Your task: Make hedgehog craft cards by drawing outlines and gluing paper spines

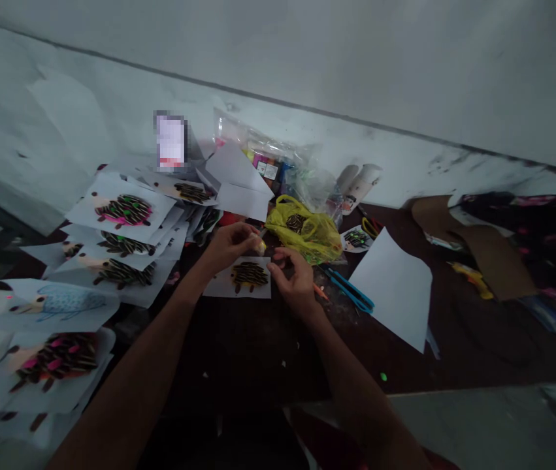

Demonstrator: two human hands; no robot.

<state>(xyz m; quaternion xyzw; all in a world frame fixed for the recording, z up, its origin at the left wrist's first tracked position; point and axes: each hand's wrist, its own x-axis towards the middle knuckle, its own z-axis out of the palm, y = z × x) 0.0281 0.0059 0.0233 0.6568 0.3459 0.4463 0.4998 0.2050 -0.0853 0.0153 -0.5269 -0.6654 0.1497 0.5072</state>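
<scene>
A small white sheet (262,292) lies on the dark table, bearing a hedgehog figure (249,274) covered with striped seeds. Above its upper left edge, my left hand (232,245) has its fingers pinched near a small yellowish piece (261,247). My right hand (293,274) is at the sheet's right edge, fingers curled with thumb and index near each other; whatever may be between them is too small to make out. Just behind the hands sits a yellow plastic bag (324,238) with striped seeds (296,223) inside.
Stacked hedgehog pictures (123,212) cover the left side. Blue scissors (351,290) and a large white sheet (395,287) lie right of my right hand. Clear plastic packaging (307,183) stands at the wall. Brown cardboard (496,261) and dark flowered cloth (542,241) are far right.
</scene>
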